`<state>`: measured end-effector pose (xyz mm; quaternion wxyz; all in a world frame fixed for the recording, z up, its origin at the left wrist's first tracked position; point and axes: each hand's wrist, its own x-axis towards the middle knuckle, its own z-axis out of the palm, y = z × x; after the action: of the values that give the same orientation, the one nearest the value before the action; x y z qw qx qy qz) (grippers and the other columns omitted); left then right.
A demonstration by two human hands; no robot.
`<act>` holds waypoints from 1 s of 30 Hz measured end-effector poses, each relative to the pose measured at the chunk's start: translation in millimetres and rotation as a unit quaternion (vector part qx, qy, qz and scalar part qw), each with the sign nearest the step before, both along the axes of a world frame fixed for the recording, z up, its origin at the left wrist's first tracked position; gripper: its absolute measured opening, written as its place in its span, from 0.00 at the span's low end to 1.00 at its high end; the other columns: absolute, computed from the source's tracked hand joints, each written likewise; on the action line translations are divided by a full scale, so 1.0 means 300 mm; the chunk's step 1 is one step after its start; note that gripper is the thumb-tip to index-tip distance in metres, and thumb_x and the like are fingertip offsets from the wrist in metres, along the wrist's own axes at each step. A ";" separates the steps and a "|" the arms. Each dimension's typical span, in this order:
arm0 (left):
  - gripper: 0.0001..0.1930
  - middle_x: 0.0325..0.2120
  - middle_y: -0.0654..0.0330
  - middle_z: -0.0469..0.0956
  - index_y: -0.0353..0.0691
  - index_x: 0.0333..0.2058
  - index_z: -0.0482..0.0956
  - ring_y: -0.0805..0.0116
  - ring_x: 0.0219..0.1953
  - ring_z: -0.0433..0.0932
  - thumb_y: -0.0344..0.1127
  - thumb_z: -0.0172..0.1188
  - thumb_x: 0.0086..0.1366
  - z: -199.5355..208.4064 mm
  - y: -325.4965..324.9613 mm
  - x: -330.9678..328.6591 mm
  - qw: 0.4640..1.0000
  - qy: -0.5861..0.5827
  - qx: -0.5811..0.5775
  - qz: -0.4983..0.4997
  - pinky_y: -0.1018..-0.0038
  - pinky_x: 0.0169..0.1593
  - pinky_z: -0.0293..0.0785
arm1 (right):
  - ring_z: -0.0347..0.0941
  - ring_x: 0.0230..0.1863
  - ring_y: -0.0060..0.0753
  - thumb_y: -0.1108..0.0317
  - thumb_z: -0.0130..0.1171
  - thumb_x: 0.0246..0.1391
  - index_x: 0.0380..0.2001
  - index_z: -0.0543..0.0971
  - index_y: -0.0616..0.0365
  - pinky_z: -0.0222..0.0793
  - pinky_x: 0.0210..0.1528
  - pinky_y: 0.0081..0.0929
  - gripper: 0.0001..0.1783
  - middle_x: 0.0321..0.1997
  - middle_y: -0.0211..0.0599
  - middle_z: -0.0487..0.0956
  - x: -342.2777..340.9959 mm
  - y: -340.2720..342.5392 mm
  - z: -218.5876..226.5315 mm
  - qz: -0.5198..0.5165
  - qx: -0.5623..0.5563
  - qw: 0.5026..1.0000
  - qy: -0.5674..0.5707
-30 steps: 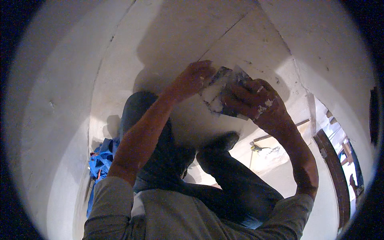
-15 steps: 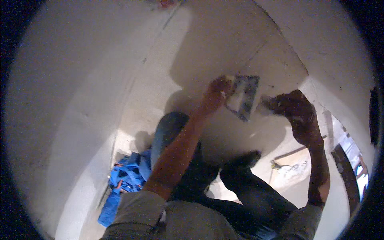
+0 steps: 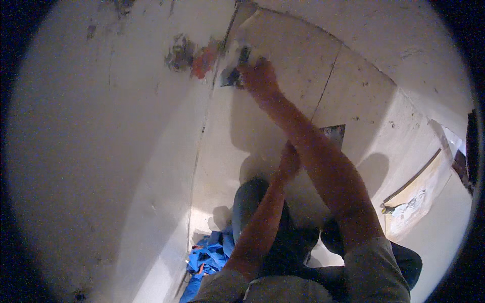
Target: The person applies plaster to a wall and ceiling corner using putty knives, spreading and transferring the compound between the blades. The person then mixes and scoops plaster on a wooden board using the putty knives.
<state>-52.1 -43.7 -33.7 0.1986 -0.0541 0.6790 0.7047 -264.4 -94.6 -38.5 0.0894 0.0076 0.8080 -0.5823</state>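
My right arm crosses over my left one. At its end my right hand (image 3: 260, 78) grips a putty knife (image 3: 233, 78), its dark blade at the pale panel beside the corner seam. The blade and fingers are somewhat blurred. Lower down, my left hand (image 3: 289, 162) is closed on a wide putty knife (image 3: 335, 133). Only part of that knife's blade shows past my right forearm; the handle is hidden. The pale panel (image 3: 288, 45) has a thin dark joint line and several small spots.
Left of the seam stands a pale wall (image 3: 126, 126) with grey and reddish patches (image 3: 203, 61). A crumpled blue cloth or bag (image 3: 209, 255) lies by my knee. To the right is a board (image 3: 411, 202) bearing white paste and a small tool.
My right hand has swung up and left across my left arm, carrying its putty knife to the seam. My left hand has dropped lower with the wide knife. The view has shifted too.
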 end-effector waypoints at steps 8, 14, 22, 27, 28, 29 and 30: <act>0.18 0.45 0.61 0.73 0.36 0.51 0.67 0.71 0.47 0.70 0.36 0.54 0.65 -0.034 0.000 0.052 0.980 -0.164 0.107 0.024 0.70 0.52 0.68 | 0.76 0.34 0.59 0.62 0.51 0.48 0.30 0.76 0.70 0.72 0.39 0.49 0.17 0.32 0.60 0.77 -0.061 -0.134 0.252 -0.063 0.090 0.989 -0.095; 0.18 0.47 0.60 0.72 0.36 0.52 0.66 0.71 0.49 0.69 0.36 0.53 0.66 -0.037 0.024 0.066 0.972 -0.193 0.128 0.033 0.70 0.53 0.68 | 0.76 0.34 0.58 0.65 0.51 0.47 0.29 0.77 0.68 0.72 0.39 0.49 0.14 0.30 0.57 0.77 -0.062 -0.164 0.253 -0.027 0.152 0.987 -0.050; 0.19 0.49 0.60 0.71 0.36 0.54 0.65 0.71 0.50 0.68 0.35 0.53 0.67 -0.049 0.035 0.052 0.959 -0.214 0.177 0.049 0.70 0.53 0.68 | 0.76 0.35 0.58 0.65 0.52 0.50 0.30 0.77 0.65 0.71 0.39 0.49 0.12 0.32 0.57 0.78 -0.073 -0.167 0.251 -0.104 0.122 0.986 -0.041; 0.21 0.52 0.60 0.69 0.36 0.55 0.63 0.72 0.52 0.67 0.35 0.53 0.67 -0.063 0.070 0.042 0.964 -0.217 0.153 0.003 0.70 0.54 0.68 | 0.75 0.38 0.58 0.61 0.54 0.55 0.41 0.72 0.66 0.71 0.39 0.48 0.18 0.32 0.57 0.77 -0.013 -0.150 0.301 -0.090 0.064 0.993 -0.039; 0.22 0.53 0.59 0.69 0.36 0.56 0.63 0.72 0.53 0.67 0.35 0.54 0.67 -0.079 0.064 0.056 0.968 -0.218 0.126 -0.010 0.71 0.54 0.68 | 0.75 0.38 0.58 0.61 0.54 0.55 0.41 0.72 0.66 0.71 0.39 0.48 0.18 0.32 0.57 0.77 0.022 -0.156 0.278 -0.090 0.059 0.993 -0.041; 0.23 0.53 0.58 0.69 0.35 0.57 0.63 0.71 0.54 0.67 0.36 0.54 0.67 -0.085 0.056 0.085 0.954 -0.237 0.176 0.048 0.71 0.54 0.67 | 0.75 0.35 0.60 0.62 0.54 0.54 0.44 0.70 0.68 0.71 0.37 0.49 0.20 0.35 0.59 0.75 0.060 -0.153 0.252 -0.072 0.043 0.992 0.095; 0.24 0.53 0.58 0.69 0.35 0.58 0.62 0.71 0.54 0.66 0.38 0.55 0.66 -0.078 0.054 0.092 0.934 -0.253 0.228 0.106 0.72 0.54 0.67 | 0.74 0.32 0.62 0.63 0.53 0.54 0.46 0.68 0.70 0.72 0.34 0.50 0.22 0.37 0.62 0.74 0.080 -0.138 0.253 -0.053 0.030 0.971 0.231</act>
<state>-24.5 -27.4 -57.2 0.2950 -0.2558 0.4171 0.8207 -240.3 -136.1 37.3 -0.1304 -0.0818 0.8221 -0.5481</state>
